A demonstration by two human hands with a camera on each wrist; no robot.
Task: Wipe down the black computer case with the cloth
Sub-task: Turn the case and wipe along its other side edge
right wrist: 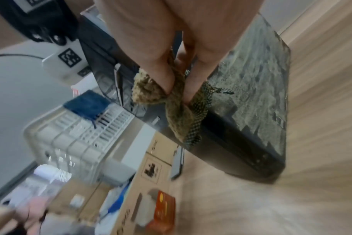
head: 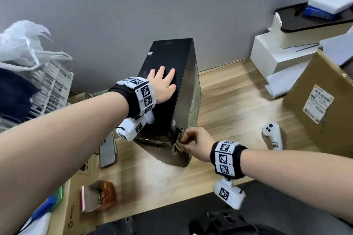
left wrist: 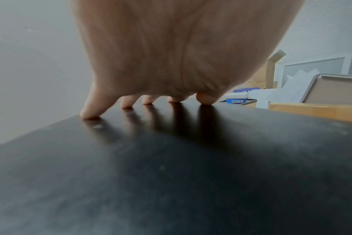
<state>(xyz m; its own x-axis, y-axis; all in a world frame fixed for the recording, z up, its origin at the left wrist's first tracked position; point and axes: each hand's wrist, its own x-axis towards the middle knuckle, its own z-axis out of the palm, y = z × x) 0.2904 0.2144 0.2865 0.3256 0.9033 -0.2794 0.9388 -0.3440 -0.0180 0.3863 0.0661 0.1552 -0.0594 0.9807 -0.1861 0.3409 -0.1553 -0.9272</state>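
Observation:
A tall black computer case [head: 177,59] stands upright on the wooden desk, against the grey wall. My left hand [head: 162,84] lies flat on its top, fingers spread; the left wrist view shows the fingertips [left wrist: 90,113] pressing the glossy top panel [left wrist: 171,174]. My right hand [head: 196,143] pinches a crumpled brown-and-checked cloth [head: 178,140] against the case's upper front corner. In the right wrist view the cloth [right wrist: 177,111] hangs bunched between thumb and fingers over the case's front edge [right wrist: 241,143]. The case's right side looks dusty and streaked.
A white controller [head: 272,136] lies right of the case. A cardboard box [head: 321,101] and white boxes [head: 277,57] fill the right. A phone [head: 107,150], a red carton [head: 99,195] and a white crate [head: 49,86] sit to the left.

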